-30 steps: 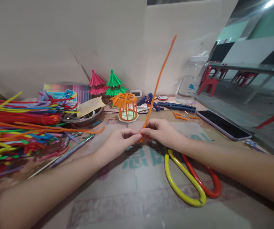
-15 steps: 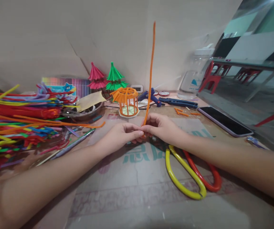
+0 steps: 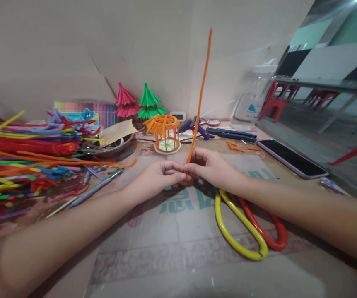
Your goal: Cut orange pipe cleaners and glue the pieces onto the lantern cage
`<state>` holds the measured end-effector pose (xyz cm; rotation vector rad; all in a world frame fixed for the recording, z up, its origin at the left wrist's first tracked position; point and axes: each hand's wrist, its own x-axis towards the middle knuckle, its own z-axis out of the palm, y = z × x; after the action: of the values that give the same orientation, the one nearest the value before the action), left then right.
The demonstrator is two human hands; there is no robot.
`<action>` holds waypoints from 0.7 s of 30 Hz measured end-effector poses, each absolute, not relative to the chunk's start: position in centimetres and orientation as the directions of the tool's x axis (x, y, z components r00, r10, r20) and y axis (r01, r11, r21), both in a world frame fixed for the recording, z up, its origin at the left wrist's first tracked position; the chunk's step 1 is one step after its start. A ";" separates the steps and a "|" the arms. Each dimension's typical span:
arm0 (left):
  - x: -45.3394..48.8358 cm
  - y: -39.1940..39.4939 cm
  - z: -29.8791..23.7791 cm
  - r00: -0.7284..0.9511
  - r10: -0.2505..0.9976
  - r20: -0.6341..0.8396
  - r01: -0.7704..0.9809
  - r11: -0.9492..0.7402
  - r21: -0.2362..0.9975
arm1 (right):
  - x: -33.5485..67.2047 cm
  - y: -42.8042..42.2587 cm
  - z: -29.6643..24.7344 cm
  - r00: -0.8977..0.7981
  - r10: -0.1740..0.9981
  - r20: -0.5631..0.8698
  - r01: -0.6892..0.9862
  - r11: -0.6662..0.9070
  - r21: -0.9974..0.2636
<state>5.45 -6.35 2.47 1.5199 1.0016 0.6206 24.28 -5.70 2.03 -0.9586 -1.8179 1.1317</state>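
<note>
A long orange pipe cleaner (image 3: pixel 200 93) stands almost upright over the middle of the table. Its lower end is pinched between my left hand (image 3: pixel 156 176) and my right hand (image 3: pixel 211 166), whose fingertips meet just above the cardboard. Both hands are closed on that end. Behind them stands a small orange lantern-shaped cage (image 3: pixel 165 133) made of pipe cleaners on a white base. A pink (image 3: pixel 124 103) and a green (image 3: pixel 148 102) tiered tree model stand further back by the wall.
A big heap of coloured pipe cleaners (image 3: pixel 23 159) fills the left side. Scissors with yellow and red handles (image 3: pixel 247 231) lie under my right forearm. A phone (image 3: pixel 292 158), a blue glue gun (image 3: pixel 197 126), a metal dish (image 3: pixel 110 148) and a plastic jar (image 3: pixel 253 103) sit around.
The pipe cleaner's top swung from leaning right to nearly upright, then tipped slightly right again. My hands stayed pinched together at its base.
</note>
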 end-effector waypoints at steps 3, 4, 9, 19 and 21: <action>5.4 -6.4 2.4 0.510 0.849 -0.143 0.268 0.001 0.963 | 24.2 -5.8 1.9 -0.409 0.887 0.214 0.219 0.323 -0.921; 5.5 -6.4 2.4 0.507 0.851 -0.140 0.277 -0.007 0.961 | 24.2 -5.8 1.8 -0.416 0.884 0.212 0.216 0.322 -0.922; 5.6 -6.7 2.7 0.453 0.884 -0.118 0.282 -0.016 0.959 | 24.5 -5.4 2.0 -0.413 0.860 0.301 0.233 0.419 -0.878; 5.3 -6.5 2.8 0.396 0.911 -0.114 0.134 0.066 0.989 | 26.6 -6.4 3.9 -0.487 0.781 0.391 0.487 0.615 -0.620; 5.1 -6.2 2.4 0.407 0.906 -0.114 0.083 0.088 0.993 | 25.9 -6.7 3.3 -0.548 0.730 0.408 0.540 0.681 -0.495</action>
<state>5.11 -6.20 2.42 1.3490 0.9823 0.7898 25.92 -6.65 3.33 -0.9722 -2.2952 0.4178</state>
